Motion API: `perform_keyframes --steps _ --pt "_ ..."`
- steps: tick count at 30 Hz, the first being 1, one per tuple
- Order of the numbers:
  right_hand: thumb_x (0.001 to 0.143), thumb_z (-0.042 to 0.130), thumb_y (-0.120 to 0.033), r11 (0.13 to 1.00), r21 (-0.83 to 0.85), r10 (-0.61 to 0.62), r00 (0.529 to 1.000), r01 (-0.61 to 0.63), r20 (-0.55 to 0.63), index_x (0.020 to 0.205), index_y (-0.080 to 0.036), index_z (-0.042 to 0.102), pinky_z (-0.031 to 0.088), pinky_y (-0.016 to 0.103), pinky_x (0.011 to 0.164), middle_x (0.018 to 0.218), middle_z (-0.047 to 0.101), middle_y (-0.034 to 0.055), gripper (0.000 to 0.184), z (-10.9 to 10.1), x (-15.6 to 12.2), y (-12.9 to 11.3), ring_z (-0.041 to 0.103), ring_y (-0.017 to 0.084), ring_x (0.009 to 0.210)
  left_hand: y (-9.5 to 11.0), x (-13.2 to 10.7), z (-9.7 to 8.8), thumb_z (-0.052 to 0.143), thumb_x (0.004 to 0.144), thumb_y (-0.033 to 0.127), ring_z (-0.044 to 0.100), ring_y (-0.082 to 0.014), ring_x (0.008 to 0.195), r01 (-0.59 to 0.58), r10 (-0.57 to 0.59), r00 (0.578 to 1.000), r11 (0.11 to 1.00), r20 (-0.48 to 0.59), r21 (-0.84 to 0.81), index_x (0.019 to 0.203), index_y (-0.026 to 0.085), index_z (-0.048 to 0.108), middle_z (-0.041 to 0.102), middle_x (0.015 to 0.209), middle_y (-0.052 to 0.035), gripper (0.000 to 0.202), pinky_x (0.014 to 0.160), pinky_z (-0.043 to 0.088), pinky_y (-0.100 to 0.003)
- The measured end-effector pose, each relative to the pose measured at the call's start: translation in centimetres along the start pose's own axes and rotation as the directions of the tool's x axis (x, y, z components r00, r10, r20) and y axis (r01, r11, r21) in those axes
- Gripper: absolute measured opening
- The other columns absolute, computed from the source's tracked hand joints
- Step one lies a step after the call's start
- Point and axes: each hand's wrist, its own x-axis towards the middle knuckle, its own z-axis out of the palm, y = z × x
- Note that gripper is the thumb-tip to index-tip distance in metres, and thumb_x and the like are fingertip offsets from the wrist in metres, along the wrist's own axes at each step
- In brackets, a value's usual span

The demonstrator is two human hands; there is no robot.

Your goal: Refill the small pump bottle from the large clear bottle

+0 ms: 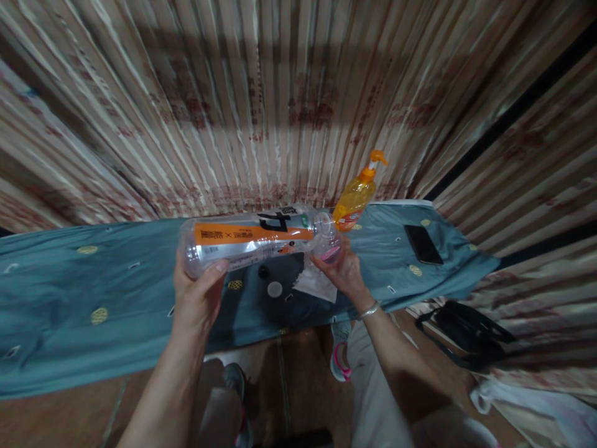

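My left hand (200,289) is wrapped round the base end of a large clear plastic bottle (252,236) with an orange and silver label. The bottle lies nearly level in the air, its neck toward the right. At that neck my right hand (342,270) grips a small clear container (328,242) with something pink in it. The container's mouth is close to the bottle's; whether they touch I cannot tell. Below the bottle, a dark cap (263,271) and a white round lid (275,289) lie on the cloth. A white crinkle-edged packet (319,285) lies under my right hand.
A blue-green cloth (130,280) covers the narrow table. An orange pump bottle (354,199) of yellow liquid stands behind my right hand. Farther right lies a black phone (423,244). A black bag (471,330) rests below at the right. Pleated curtains (280,106) hang behind the table.
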Motion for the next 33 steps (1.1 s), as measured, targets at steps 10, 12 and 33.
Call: perform_keyframes --steps 10,12,33 --pt "0.081 0.081 -0.053 0.999 0.044 0.016 1.000 -0.017 0.018 0.148 -0.023 0.048 0.064 0.062 0.096 0.131 0.073 0.0200 0.081 -0.31 0.29 -0.39 0.076 0.038 0.114 -0.42 0.34 0.27 0.104 0.043 0.034 0.074 -0.0244 0.096 -0.001 -0.001 0.997 1.000 -0.075 -0.030 0.118 0.025 0.071 0.078 0.108 -0.0041 0.083 0.101 0.057 -0.042" --pt "0.080 0.081 -0.053 0.999 0.042 0.017 1.000 -0.018 0.022 0.148 -0.023 0.048 0.064 0.063 0.096 0.130 0.073 0.0202 0.081 -0.31 0.29 -0.36 0.076 0.038 0.112 -0.37 0.29 0.33 0.104 0.045 0.035 0.074 -0.0254 0.098 -0.009 0.008 0.998 1.000 -0.063 -0.014 0.118 0.025 0.072 0.078 0.109 -0.0047 0.080 0.102 0.057 -0.044" --pt "0.081 0.080 -0.056 1.000 0.023 0.013 1.000 -0.014 0.016 0.147 -0.019 0.048 0.063 0.063 0.098 0.131 0.072 0.0235 0.082 -0.06 0.12 0.07 0.074 0.039 0.117 -0.20 0.21 0.31 0.105 0.041 0.036 0.073 -0.0266 0.098 0.004 -0.004 0.998 1.000 -0.065 0.006 0.122 0.027 0.071 0.076 0.106 -0.0036 0.088 0.106 0.053 -0.050"
